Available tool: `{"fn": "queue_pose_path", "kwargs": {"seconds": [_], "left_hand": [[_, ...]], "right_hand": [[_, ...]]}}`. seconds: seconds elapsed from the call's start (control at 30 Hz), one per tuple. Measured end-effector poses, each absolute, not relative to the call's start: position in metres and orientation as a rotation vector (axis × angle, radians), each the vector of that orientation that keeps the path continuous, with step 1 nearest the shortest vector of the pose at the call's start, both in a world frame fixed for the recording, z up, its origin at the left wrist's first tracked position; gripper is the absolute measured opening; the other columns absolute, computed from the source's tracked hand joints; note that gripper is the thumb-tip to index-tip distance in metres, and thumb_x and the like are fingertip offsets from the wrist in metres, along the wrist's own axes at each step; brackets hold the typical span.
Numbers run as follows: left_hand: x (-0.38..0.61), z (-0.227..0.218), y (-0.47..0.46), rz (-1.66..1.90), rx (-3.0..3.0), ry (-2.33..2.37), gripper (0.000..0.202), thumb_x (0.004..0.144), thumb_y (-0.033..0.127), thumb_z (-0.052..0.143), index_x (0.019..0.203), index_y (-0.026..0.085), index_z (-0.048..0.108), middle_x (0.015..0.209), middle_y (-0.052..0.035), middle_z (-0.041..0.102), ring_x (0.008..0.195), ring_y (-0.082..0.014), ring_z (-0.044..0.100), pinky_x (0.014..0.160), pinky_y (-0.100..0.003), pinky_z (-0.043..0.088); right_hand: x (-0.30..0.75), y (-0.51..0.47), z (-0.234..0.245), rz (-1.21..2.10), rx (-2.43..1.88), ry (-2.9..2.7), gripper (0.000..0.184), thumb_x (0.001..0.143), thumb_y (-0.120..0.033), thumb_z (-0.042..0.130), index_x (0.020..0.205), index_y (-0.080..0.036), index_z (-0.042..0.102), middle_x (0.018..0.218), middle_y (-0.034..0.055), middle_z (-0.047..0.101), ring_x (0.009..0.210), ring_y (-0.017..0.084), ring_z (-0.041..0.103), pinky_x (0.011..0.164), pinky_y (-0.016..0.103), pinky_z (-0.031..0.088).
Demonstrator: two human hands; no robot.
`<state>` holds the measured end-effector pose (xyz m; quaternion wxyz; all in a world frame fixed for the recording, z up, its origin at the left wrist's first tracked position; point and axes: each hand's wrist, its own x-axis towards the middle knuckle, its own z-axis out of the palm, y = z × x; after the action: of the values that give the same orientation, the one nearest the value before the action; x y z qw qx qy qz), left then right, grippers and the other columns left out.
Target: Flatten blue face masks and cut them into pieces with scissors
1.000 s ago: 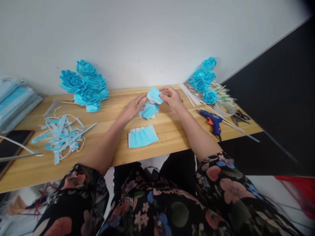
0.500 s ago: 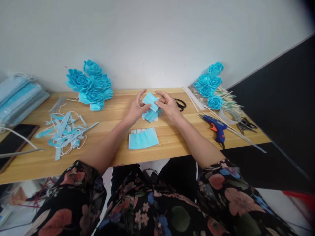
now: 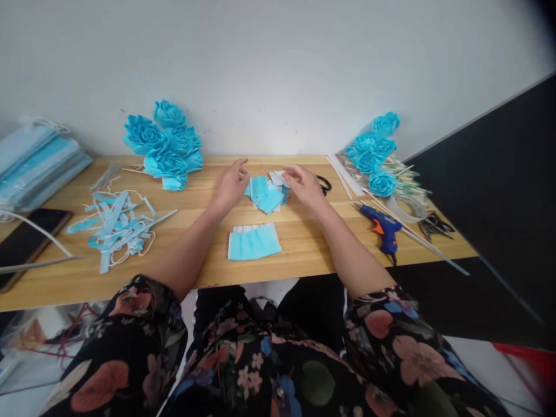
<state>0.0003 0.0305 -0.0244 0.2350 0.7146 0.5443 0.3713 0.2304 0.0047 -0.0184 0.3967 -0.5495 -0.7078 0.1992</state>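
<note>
A small pile of cut blue mask pieces (image 3: 264, 194) lies on the wooden table (image 3: 304, 243) between my hands. My left hand (image 3: 231, 185) rests at the pile's left edge with its fingers spread and nothing in them. My right hand (image 3: 304, 184) sits at the pile's right edge, its fingertips touching a white piece on top, fingers loosely curled. A larger pleated blue mask piece (image 3: 254, 241) lies flat nearer the table's front edge, apart from both hands.
Blue mask roses (image 3: 164, 145) lie at the back left, more roses (image 3: 373, 152) with sticks at the back right. A blue glue gun (image 3: 380, 219), black scissors (image 3: 324, 184), cut strips (image 3: 115, 223), stacked masks (image 3: 35, 165) and a phone (image 3: 26, 240) also lie around.
The blue piece that both hands held up has come down onto the pile. Both hands have lowered to the table beside the pile.
</note>
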Motion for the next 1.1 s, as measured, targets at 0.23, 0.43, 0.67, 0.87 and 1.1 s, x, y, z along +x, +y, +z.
{"fn": "queue_pose_path", "kwargs": {"seconds": [0.23,0.43,0.67,0.87,1.1], "left_hand": [[0.004,-0.023,0.024,0.838,2.063,1.479,0.047,0.087,0.021,0.047,0.133,0.014,0.058,0.109,-0.0100,0.072,0.096,-0.0196,0.065,0.092,-0.032,0.048],[0.015,-0.035,0.023,0.924,1.986,1.103,0.051,0.088,0.016,0.046,0.139,0.013,0.051,0.117,-0.0132,0.069,0.099,-0.0170,0.066,0.092,-0.033,0.050],[0.012,-0.044,0.032,0.956,1.906,1.099,0.046,0.086,0.015,0.049,0.131,0.013,0.059,0.114,-0.0117,0.070,0.097,-0.0167,0.065,0.092,-0.033,0.052],[0.013,-0.041,0.029,0.991,1.958,1.147,0.043,0.086,0.016,0.049,0.126,0.011,0.063,0.114,-0.0128,0.071,0.097,-0.0176,0.065,0.091,-0.032,0.051],[0.016,-0.025,0.025,1.243,1.954,1.089,0.029,0.088,0.017,0.051,0.109,0.014,0.071,0.101,-0.0092,0.073,0.087,-0.0148,0.065,0.080,-0.026,0.050]], "right_hand": [[0.229,0.005,-0.024,0.360,-1.542,-2.039,0.037,0.087,-0.023,0.050,0.117,-0.022,0.071,0.107,0.0064,0.076,0.098,0.026,0.069,0.089,0.040,0.052],[0.224,-0.009,-0.003,0.219,-1.427,-1.972,0.033,0.094,-0.034,0.046,0.111,-0.020,0.071,0.106,0.0076,0.074,0.098,0.026,0.066,0.087,0.036,0.048],[0.197,-0.037,0.031,0.315,-1.439,-2.502,0.040,0.093,-0.047,0.052,0.066,-0.021,0.067,0.061,0.0017,0.060,0.067,0.017,0.056,0.067,0.031,0.034],[0.185,-0.067,0.028,0.514,-1.672,-2.661,0.050,0.089,-0.058,0.054,0.055,-0.021,0.059,0.056,0.0024,0.057,0.058,0.015,0.050,0.059,0.031,0.026],[0.177,-0.108,0.005,0.841,-1.393,-2.300,0.014,0.085,-0.033,0.064,0.080,-0.020,0.066,0.082,0.0006,0.070,0.070,0.011,0.058,0.067,0.026,0.039]]}}
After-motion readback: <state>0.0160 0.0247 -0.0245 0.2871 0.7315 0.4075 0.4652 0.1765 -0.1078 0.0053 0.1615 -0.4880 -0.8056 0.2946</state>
